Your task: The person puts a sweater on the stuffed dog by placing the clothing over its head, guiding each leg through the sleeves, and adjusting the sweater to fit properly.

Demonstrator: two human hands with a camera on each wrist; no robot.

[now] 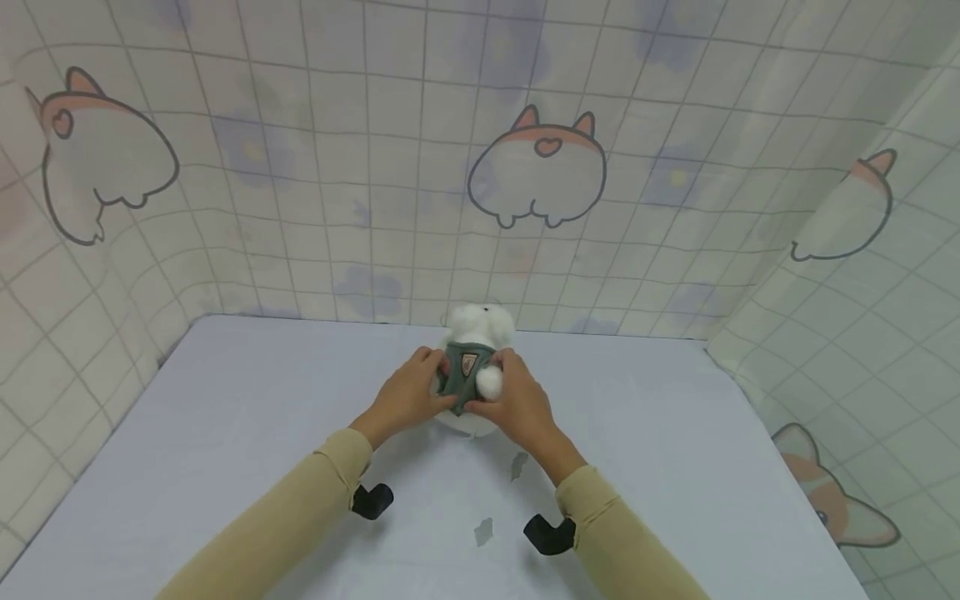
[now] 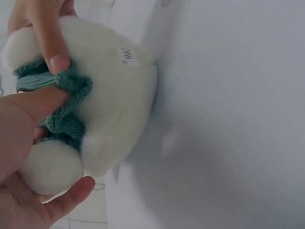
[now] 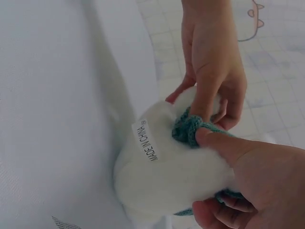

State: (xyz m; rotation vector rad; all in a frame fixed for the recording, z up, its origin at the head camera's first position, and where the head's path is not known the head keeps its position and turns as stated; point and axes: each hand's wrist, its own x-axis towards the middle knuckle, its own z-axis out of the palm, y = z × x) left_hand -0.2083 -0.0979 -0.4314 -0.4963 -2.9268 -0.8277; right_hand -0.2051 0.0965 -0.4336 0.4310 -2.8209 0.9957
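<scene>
A white plush animal (image 1: 480,323) sits on the table, dressed in a green knitted vest (image 1: 461,382) with a small shield-shaped patch. My left hand (image 1: 408,390) grips the vest from the left, its thumb on the lower hem. On the other side my right hand (image 1: 525,402) pinches the same hem, with a round white paw (image 1: 490,382) beside its fingers. Bunched green knit (image 2: 71,109) lies under both thumbs in the left wrist view. Below the hem, the bare plush body (image 3: 167,176) carries a white "MADE IN CHINA" label (image 3: 147,142) in the right wrist view.
The toy stands near the back of a pale table (image 1: 285,400). Two grey patches (image 1: 483,532) mark the tabletop between the forearms. A black wrist mount (image 1: 550,535) hangs under each sleeve. Behind and beside the table hangs a checked curtain (image 1: 375,275) with dog drawings.
</scene>
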